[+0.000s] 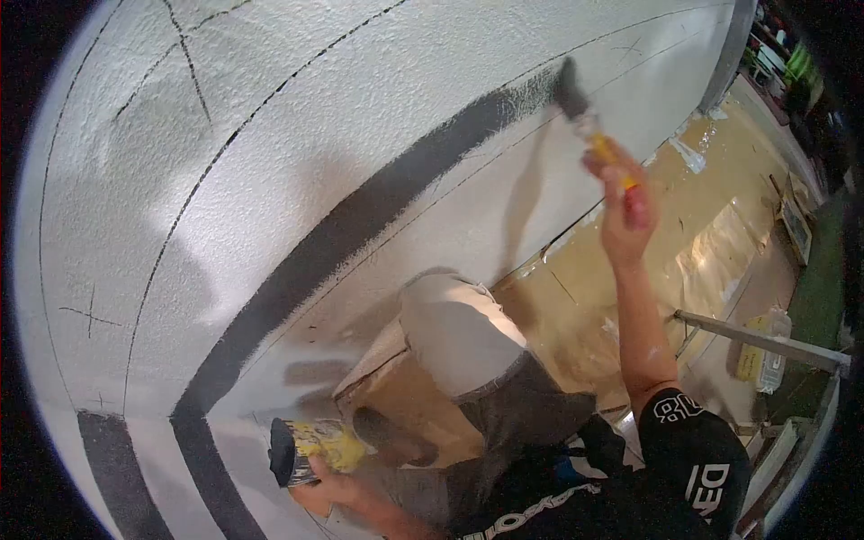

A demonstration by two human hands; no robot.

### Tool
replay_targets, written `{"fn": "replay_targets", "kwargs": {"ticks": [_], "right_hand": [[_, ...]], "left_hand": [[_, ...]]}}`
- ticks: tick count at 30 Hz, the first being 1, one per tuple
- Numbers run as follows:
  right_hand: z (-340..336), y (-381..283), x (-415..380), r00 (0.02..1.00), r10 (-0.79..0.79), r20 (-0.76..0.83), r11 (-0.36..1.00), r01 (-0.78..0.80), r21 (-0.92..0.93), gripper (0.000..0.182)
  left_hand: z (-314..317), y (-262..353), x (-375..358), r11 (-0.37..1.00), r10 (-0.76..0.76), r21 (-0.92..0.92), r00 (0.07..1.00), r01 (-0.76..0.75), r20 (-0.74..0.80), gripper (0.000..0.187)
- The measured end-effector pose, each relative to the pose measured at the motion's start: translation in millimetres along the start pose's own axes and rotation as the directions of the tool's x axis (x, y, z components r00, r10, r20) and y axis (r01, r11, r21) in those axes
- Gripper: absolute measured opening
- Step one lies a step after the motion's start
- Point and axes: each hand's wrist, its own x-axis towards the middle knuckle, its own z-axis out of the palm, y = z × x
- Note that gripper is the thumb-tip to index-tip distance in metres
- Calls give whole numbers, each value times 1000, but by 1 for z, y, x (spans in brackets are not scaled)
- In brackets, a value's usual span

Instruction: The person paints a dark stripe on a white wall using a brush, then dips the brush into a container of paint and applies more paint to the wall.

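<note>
My right hand (621, 180), up at the right, is closed round the yellow and red handle of a paintbrush (596, 135). Its dark bristles touch the white wall (378, 99) at the upper end of a curved dark grey stripe (360, 225). Thin drawn lines run along both sides of that stripe, and its newest-looking end is thin and patchy. Low at the left, my left hand (333, 493) grips a yellow, paint-smeared paint container (328, 443), its dark mouth turned toward the wall. Part of the left fingers is hidden behind the container.
Two short dark stripes (117, 468) mark the wall at lower left. Brown covering paper (666, 234) with paint spots lies on the floor along the wall. A metal ladder (765, 342) stands at the right, near a clear plastic container (765, 351). My bent leg (459, 333) is below the stripe.
</note>
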Motion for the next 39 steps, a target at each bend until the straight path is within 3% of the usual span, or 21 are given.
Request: {"fn": "replay_targets", "kwargs": {"ticks": [1, 3, 5, 7, 9, 10, 11, 13, 15, 17, 20, 24, 26, 29, 30, 32, 35, 36, 39], "right_hand": [[2, -5, -6, 1000, -4, -3, 1000, 4, -3, 32], [0, -14, -20, 953, -36, 299, 995, 61, -77, 30], [-6, -23, -25, 953, -41, 299, 999, 49, -21, 30], [-11, -22, -21, 955, -46, 295, 999, 36, 39, 29], [-18, -14, -5, 996, -93, -3, 993, 92, -76, 30], [-17, -10, 4, 993, -30, -117, 999, 25, -46, 30], [-15, -4, 9, 993, -31, -117, 999, 26, -46, 30], [-7, 6, 12, 998, -35, -43, 999, 33, -36, 30], [7, -7, -8, 1000, 23, -6, 998, -23, -60, 28], [11, -21, -20, 967, -27, 254, 998, 12, 60, 27], [1, -34, -27, 923, -75, 378, 997, 57, 59, 27], [-12, -22, -5, 946, 40, 322, 990, -82, 116, 27], [-17, -5, 11, 974, -8, 228, 1000, 3, 20, 27], [-35, 14, 28, 992, 35, 119, 999, -31, -33, 27], [-41, 18, 33, 992, 40, 120, 999, -36, -32, 27], [-51, 28, 42, 996, -61, -64, 998, 62, 20, 27], [-58, 28, 51, 976, -49, -214, 997, 62, 52, 27], [-55, 32, 48, 975, -50, -214, 997, 63, 52, 27], [-27, 27, 27, 1000, -27, -2, 1000, 27, -3, 27]], "left_hand": [[2, -2, 3, 1000, 20, -5, 999, -20, 39, 46], [15, 8, -6, 997, -22, -70, 999, 24, 27, 48], [20, 9, -9, 990, -65, -126, 998, 67, 23, 51], [20, 5, -8, 996, -65, -64, 998, 66, 16, 55], [22, 20, -14, 990, -92, -108, 995, 94, 23, 56], [25, 27, -17, 980, -121, -155, 992, 125, 35, 56], [18, 18, -13, 980, -121, -156, 992, 125, 34, 56], [4, -2, -3, 994, -28, -103, 998, 35, 63, 54], [4, -2, -3, 992, -30, -125, 999, 35, 43, 54], [9, 1, -4, 988, -32, -148, 999, 35, 19, 53], [10, 11, -6, 990, 4, -143, 995, 11, 105, 52], [21, 28, -17, 991, -28, -132, 999, 34, 45, 52], [23, 31, -17, 988, -36, -147, 999, 38, 18, 52], [21, 32, -19, 989, -130, -66, 991, 129, -13, 53], [15, 31, -18, 994, -100, -52, 995, 100, -12, 53], [12, 31, -18, 997, -69, -38, 998, 68, -6, 53], [17, 35, -20, 989, -62, -133, 996, 69, 57, 54], [19, 38, -21, 990, -67, -117, 996, 73, 57, 54], [28, 49, -25, 989, -86, -116, 995, 91, 44, 54]]}}
